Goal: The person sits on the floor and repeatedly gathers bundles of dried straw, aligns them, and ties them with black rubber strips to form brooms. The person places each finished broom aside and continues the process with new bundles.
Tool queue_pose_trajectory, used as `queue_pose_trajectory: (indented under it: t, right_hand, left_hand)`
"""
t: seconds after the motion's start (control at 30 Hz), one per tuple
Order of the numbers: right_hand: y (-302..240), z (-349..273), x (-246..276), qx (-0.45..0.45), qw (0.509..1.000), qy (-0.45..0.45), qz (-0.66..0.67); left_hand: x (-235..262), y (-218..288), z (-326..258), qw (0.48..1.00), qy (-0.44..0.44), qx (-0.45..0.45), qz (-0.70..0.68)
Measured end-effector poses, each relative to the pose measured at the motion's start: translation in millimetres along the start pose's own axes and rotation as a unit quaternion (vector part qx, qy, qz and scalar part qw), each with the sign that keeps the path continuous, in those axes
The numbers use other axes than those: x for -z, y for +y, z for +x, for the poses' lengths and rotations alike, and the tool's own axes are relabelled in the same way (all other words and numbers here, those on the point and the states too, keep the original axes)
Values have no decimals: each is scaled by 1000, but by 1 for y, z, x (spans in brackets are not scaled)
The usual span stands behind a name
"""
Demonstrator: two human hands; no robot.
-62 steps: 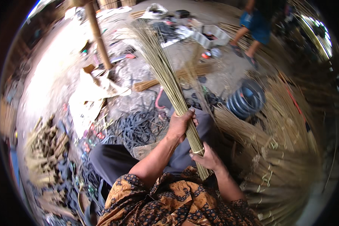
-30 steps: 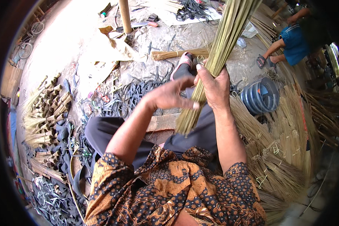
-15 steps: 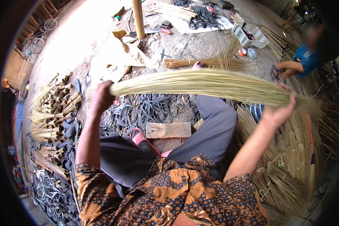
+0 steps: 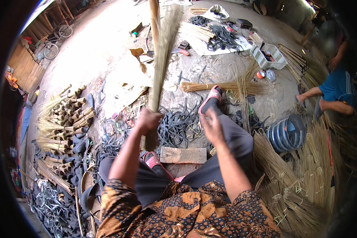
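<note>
Left hand (image 4: 150,120), grip tight around a blurred straw bundle (image 4: 160,75); right hand (image 4: 213,129), grip loosely spread.

No text, label, brand, number or sign can be read.
</note>
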State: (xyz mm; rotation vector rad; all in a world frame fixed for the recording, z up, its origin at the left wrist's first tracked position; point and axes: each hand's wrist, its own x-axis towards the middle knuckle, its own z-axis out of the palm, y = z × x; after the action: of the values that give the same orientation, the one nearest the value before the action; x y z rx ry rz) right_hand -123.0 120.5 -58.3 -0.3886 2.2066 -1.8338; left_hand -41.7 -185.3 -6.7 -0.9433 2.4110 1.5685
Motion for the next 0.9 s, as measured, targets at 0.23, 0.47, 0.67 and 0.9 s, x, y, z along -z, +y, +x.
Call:
queue_pose_trajectory:
  t: [0.23,0.47,0.67,0.9]
  right_hand:
    - [112,-80,-40,-374,924,-48,68]
    - [130,-70,-46,-320,943,-89,18]
    - [118,-70,-49,-387,916,-57,85]
    - [116,-69,-43,-380,909,9,171]
  left_hand:
    - [-188,-91,-11,952,-194,202,-125]
    - [-222,-122,-20,962,-209,174,23]
    - [-215,-128,-25,957,-261,88,-90]
    - [-196,-113,-31,887,-290,211,-291]
